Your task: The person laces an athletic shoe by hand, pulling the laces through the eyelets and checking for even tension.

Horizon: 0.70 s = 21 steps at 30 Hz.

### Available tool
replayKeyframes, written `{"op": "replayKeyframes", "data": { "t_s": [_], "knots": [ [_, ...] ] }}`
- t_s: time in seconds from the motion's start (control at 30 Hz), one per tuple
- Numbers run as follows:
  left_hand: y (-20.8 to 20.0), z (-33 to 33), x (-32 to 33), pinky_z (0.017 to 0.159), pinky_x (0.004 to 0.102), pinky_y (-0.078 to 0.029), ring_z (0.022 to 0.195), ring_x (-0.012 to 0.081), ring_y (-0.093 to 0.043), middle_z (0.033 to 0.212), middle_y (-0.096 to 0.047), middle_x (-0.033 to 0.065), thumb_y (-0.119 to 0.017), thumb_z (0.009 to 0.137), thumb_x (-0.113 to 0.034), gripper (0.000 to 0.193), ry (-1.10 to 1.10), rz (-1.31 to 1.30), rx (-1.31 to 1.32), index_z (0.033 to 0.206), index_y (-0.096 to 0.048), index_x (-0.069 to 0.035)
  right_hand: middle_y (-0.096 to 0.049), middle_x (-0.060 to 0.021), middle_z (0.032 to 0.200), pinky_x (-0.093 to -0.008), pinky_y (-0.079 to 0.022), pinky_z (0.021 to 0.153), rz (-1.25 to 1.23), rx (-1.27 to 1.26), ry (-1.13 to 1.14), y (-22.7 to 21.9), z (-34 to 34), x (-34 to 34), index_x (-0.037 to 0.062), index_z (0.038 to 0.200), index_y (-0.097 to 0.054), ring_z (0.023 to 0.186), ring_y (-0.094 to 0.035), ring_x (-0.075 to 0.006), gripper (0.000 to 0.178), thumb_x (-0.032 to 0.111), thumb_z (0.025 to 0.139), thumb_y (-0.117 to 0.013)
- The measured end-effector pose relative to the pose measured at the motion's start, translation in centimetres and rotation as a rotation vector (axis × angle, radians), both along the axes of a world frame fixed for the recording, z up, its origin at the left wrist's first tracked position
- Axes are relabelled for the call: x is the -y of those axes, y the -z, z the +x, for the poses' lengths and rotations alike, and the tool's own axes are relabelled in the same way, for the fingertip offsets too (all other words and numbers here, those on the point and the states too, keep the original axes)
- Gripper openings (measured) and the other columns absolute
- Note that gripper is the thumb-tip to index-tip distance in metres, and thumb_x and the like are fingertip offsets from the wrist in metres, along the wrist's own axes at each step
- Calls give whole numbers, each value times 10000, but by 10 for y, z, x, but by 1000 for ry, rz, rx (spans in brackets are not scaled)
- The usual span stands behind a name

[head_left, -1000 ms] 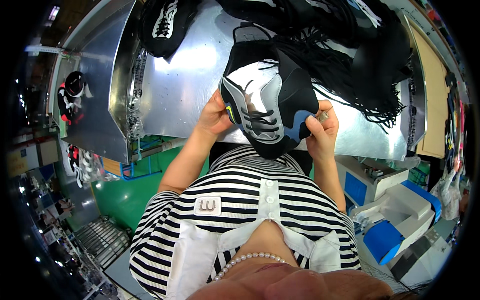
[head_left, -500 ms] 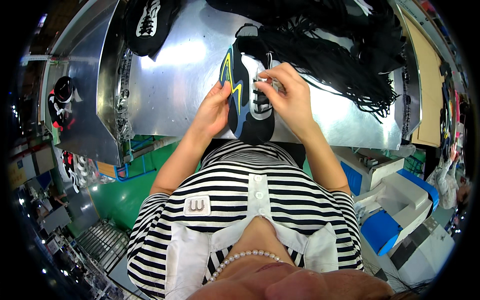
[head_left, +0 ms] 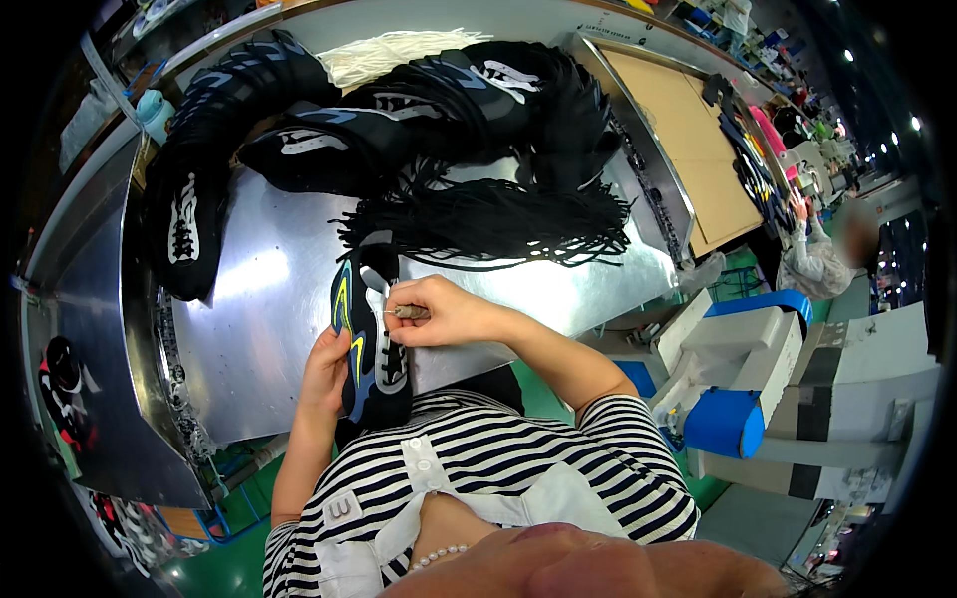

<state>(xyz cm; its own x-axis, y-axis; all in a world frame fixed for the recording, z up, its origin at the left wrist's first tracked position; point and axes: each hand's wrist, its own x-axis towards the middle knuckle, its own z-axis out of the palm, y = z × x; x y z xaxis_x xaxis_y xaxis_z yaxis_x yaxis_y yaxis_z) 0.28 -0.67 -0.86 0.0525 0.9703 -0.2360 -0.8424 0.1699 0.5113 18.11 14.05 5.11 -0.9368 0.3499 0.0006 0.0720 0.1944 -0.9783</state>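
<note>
A black shoe upper (head_left: 367,344) with a blue side panel, a yellow zigzag line and a white lace panel (head_left: 380,299) lies at the table's near edge. My left hand (head_left: 327,365) grips its left side, thumb on top. Black lace runs through the holes toward the toe end. In my right hand (head_left: 447,311) is a small awl-like tool (head_left: 410,312) with a short brownish handle, its thin metal tip pointing left at the lace panel. A heap of loose black laces (head_left: 488,221) lies just beyond the upper.
Stacked black shoe uppers (head_left: 329,149) fill the far side of the metal table (head_left: 261,349), and another row (head_left: 184,224) curves down its left. White laces (head_left: 399,55) lie at the back. A blue and white machine (head_left: 728,399) stands on the right, with a person (head_left: 817,261) beyond.
The view has shifted, showing more of the table's far side. My right hand, earlier pinching at the lace panel, now holds the awl-like tool there. My left hand keeps its hold.
</note>
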Motion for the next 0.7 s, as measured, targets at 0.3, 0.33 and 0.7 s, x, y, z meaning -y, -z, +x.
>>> {"op": "replayKeyframes", "data": {
  "t_s": [0.3, 0.33, 0.7],
  "knots": [
    [25, 1, 15, 893, 415, -562, 1014, 276, -674, 1184, -643, 174, -569, 967, -256, 438, -85, -42, 146, 1302, -495, 16, -581, -26, 845, -254, -441, 724, -50, -112, 17, 2, 4, 7, 29, 851, -642, 787, -547, -113, 104, 104, 829, -710],
    [27, -3, 20, 877, 414, -565, 992, 275, -677, 1179, -645, 172, -531, 983, -277, 430, -134, -66, 155, 1301, -500, 10, -586, -34, 859, -266, -450, 760, -27, -143, 83, 5, -2, 10, 28, 863, -645, 813, -566, -120, 99, 107, 848, -702],
    [19, -16, 6, 983, 397, -497, 1101, 219, -625, 1228, -629, 112, -501, 1012, -219, 354, -231, 189, 239, 1314, -500, -36, -459, 67, 801, -155, -276, 454, -783, -630, 677, 39, -27, 23, 155, 887, -453, 623, -408, 7, 254, 14, 876, -664]
  ]
}}
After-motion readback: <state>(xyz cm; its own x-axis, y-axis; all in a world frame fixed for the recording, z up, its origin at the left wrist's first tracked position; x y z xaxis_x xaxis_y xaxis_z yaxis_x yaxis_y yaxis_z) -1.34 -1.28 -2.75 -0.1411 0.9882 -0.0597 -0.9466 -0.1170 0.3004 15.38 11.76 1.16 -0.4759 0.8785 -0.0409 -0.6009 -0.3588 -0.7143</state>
